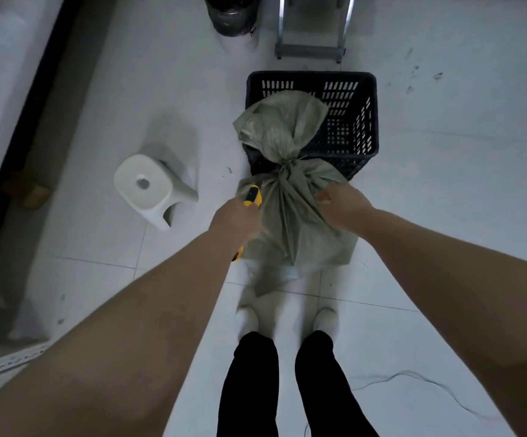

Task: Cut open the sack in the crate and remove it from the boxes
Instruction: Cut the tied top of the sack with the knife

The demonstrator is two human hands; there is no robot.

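Sack (290, 216) front and centre, green woven fabric, bunched and tied off at the neck with a cord (289, 164). Its loose top flops back over the black slatted crate (355, 134). The full lower part sits at the crate's near edge, on the person's side. Whether it rests on the rim or hangs clear, I cannot tell.

Both arms are out. The right hand (342, 206) is clamped on the right shoulder of the sack just below the tie, fingers curled into a fistful of fabric. That looks like bracing, pulling the weave taut so a blade can bite instead of skating.

The left hand (237, 219) is wrapped tight round a yellow utility knife (252, 197), nose pointing up and in against the sack's left flank, near the gathered neck. The blade itself is too blurred to make out.

No cut is visible in the fabric, so the opening step looks barely begun. A white plastic stool (144, 184) stands off to the left, well apart on the pale tiled floor (445, 216).
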